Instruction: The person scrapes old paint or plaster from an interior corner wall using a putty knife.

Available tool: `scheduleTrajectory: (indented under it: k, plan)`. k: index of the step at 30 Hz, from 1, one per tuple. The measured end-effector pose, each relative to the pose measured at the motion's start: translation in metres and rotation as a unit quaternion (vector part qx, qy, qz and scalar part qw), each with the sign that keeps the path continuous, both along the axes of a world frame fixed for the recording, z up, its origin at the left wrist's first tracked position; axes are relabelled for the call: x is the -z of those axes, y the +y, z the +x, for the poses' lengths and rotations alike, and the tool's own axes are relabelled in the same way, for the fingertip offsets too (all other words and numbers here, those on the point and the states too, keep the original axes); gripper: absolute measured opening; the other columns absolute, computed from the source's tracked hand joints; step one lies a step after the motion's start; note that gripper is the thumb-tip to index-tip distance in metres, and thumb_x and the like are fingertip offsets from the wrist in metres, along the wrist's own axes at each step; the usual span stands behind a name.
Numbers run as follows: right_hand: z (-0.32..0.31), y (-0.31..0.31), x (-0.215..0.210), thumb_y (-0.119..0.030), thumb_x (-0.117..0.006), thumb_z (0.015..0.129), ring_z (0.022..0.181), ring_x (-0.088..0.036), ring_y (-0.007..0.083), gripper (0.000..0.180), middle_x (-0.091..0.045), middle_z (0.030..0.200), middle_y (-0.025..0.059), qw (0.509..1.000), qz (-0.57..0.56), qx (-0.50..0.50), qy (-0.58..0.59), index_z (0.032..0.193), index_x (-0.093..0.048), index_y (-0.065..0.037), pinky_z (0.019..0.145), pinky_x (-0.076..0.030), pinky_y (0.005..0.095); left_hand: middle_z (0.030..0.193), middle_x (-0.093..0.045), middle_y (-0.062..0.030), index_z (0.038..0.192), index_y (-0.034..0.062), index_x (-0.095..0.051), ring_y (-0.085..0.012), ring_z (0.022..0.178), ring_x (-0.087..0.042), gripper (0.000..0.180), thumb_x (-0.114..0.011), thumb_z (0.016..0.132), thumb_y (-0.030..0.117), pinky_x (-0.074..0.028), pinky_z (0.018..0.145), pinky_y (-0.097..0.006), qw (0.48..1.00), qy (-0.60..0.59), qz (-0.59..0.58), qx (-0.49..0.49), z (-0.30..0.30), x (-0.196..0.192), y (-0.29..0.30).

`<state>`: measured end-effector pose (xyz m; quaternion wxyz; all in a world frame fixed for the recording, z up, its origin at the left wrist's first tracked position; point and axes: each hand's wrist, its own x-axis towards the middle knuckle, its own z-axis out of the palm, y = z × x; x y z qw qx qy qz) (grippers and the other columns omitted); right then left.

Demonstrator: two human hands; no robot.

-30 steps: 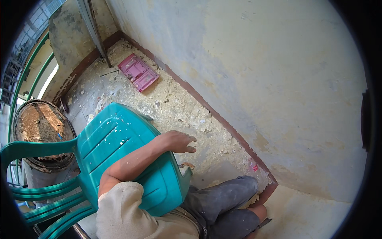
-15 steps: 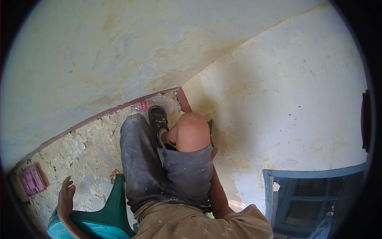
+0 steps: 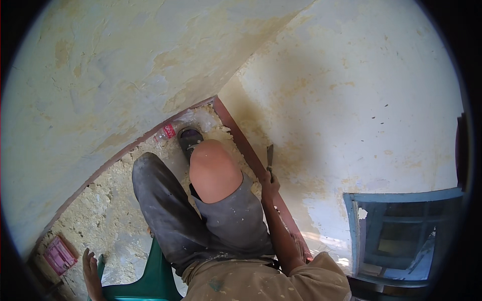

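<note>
My right hand [image 3: 270, 186] is closed round the handle of a scraper [image 3: 270, 154], whose dark blade points up in front of the right wall. That hand is beside my bare right knee, above the reddish-brown skirting [image 3: 240, 135]. At the lower left my left hand [image 3: 91, 271] is empty, its fingers apart and pointing upward. It is nearest to the green plastic chair [image 3: 145, 281], beside its edge; I cannot tell whether they touch. The wall [image 3: 326, 115] ahead of the scraper has peeling, yellow-stained paint.
Flaked paint debris [image 3: 108, 200] covers the floor. A clear plastic bottle [image 3: 165, 132] with a red label lies near the corner, by my sandal [image 3: 190, 139]. A pink box-like object [image 3: 60, 256] lies at the left. The blue-framed window [image 3: 401, 196] is at lower right.
My right hand has come out from behind my knee, and the scraper now shows fully. My left hand has dropped lower. The view has shifted, and my legs sit further left.
</note>
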<state>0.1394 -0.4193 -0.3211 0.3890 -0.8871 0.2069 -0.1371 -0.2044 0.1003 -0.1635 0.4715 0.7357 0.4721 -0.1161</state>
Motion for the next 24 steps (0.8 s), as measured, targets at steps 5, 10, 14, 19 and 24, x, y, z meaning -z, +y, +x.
scheduleTrajectory:
  k: [5, 10, 14, 19, 24]
  plan:
    - [-0.050, -0.044, -0.017, -0.027, -0.056, 0.088, 0.062, -0.051, 0.0149, 0.037, -0.057, 0.067, 0.0047, 0.998, -0.037, -0.017, -0.051, 0.102, -0.062, 0.007, 0.061, -0.043, 0.0318, 0.120, -0.054, -0.0200, 0.134, 0.0037, -0.039, -0.0263, 0.109, -0.052, 0.050, -0.043, 0.095, 0.035, -0.038, 0.094, -0.035, 0.998, -0.011, 0.022, 0.065, 0.003, -0.001, -0.002]
    - [-0.037, -0.001, -0.007, -0.023, -0.051, 0.090, 0.094, -0.059, 0.0286, 0.037, -0.062, 0.099, 0.0216, 0.999, -0.033, 0.030, -0.002, 0.114, -0.055, 0.004, 0.082, -0.044, 0.0349, 0.118, -0.055, -0.0190, 0.134, 0.0037, -0.040, -0.0254, 0.109, -0.051, 0.049, -0.043, 0.095, 0.033, -0.038, 0.094, -0.035, 0.997, 0.019, 0.021, 0.072, 0.013, -0.013, -0.008]
    - [-0.034, -0.034, -0.005, -0.026, -0.053, 0.089, 0.078, -0.059, 0.0202, 0.035, -0.063, 0.082, 0.0134, 0.995, -0.016, 0.014, -0.094, 0.103, -0.060, 0.006, 0.072, -0.045, 0.0298, 0.122, -0.052, -0.0186, 0.134, 0.0036, -0.039, -0.0252, 0.115, -0.049, 0.050, -0.043, 0.095, 0.033, -0.037, 0.096, -0.034, 0.999, -0.017, 0.002, 0.041, 0.001, 0.002, 0.001]
    - [-0.037, -0.059, -0.043, -0.027, -0.058, 0.086, 0.047, -0.041, 0.0073, 0.030, -0.047, 0.055, 0.0001, 0.994, 0.091, 0.006, 0.066, 0.077, -0.062, 0.002, 0.044, -0.032, 0.0250, 0.127, -0.048, -0.0205, 0.135, 0.0028, -0.036, -0.0266, 0.118, -0.046, 0.055, -0.045, 0.094, 0.038, -0.034, 0.099, -0.034, 0.998, 0.006, -0.008, 0.056, 0.004, -0.012, -0.009]
    - [0.001, -0.034, -0.051, -0.034, -0.060, 0.083, 0.055, -0.052, 0.0157, 0.042, -0.055, 0.056, 0.0117, 0.993, 0.012, 0.012, 0.114, 0.078, -0.063, 0.007, 0.055, -0.041, 0.0338, 0.133, -0.043, -0.0208, 0.137, 0.0043, -0.035, -0.0338, 0.121, -0.043, 0.057, -0.049, 0.091, 0.037, -0.035, 0.099, -0.040, 0.998, 0.014, -0.044, 0.049, 0.016, -0.022, -0.013]
